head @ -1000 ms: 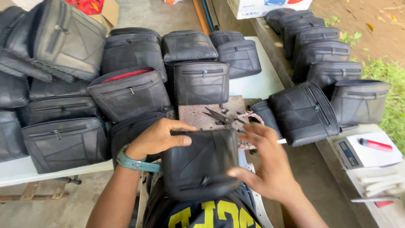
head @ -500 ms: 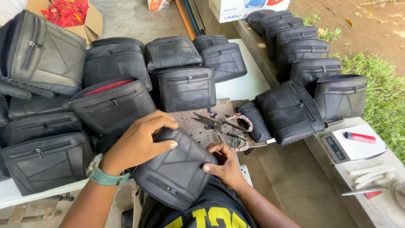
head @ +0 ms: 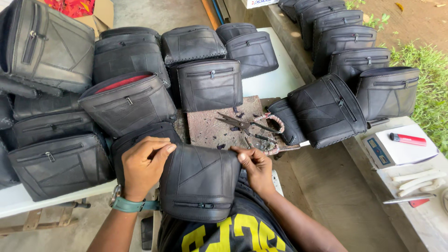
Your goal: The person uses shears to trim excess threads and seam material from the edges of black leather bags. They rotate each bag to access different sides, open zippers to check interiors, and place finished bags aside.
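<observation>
Held upright over the lap: a black patchwork bag (head: 199,182), zip pocket low on the facing side, top edge just below the brown work board (head: 226,126). Left hand (head: 144,165), teal watch strap at the wrist, curled over the bag's upper left corner, fingers closed on the edge. Right hand (head: 254,168) pinching the upper right corner, thumb and fingertips shut on the rim.

On the board just beyond: scissors (head: 242,124) lying flat, with small dark offcuts scattered around and a loop of cord (head: 275,126) at the right edge. Behind and to the left, on the white worktop (head: 275,79), rows of finished black bags (head: 210,84) packed shoulder to shoulder, one with a red lining (head: 122,83) showing at its open top. To the right, more black bags lined along a concrete ledge (head: 354,154), the nearest (head: 326,109) leaning against the board's side. Further right on the ledge: a small scale (head: 396,147) with a red lighter (head: 407,139) on top, white sticks (head: 417,177) and a metal blade (head: 408,199) nearby. Grass (head: 427,60) beyond the ledge.
</observation>
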